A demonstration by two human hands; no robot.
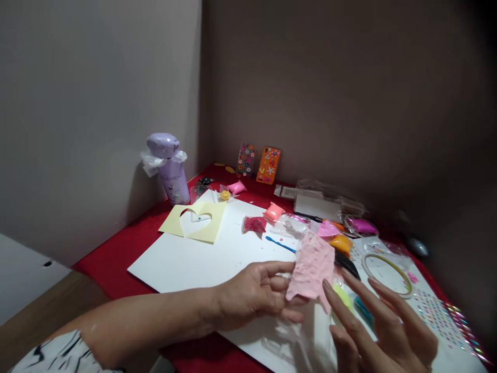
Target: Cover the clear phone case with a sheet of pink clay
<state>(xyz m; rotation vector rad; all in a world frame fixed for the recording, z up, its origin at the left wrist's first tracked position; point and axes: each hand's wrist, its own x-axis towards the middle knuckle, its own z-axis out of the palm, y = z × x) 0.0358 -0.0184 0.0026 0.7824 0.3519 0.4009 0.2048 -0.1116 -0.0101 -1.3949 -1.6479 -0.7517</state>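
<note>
My left hand (258, 295) holds up a flat, roughly rectangular piece coated in pale pink modelling clay (312, 265), about as big as a phone case. Its surface is bumpy and its lower edge ragged. The fingers grip it by its left side and from beneath. At its right, my right hand (382, 321) has its fingers apart, with the index fingertip close to the lower right edge; whether it touches the clay I cannot tell. Below the piece, clear plastic (287, 342) lies blurred. A blue modelling tool (280, 244) rests just behind it.
A white board (186, 264) lies on a red cloth (116, 248). On it are yellow paper with a heart cutout (171, 224), several clay packets (274, 211), a ring-shaped band (409, 282) and stick-on gems (438, 313). Behind stand a purple bottle (174, 181) and decorated phone cases (268, 166).
</note>
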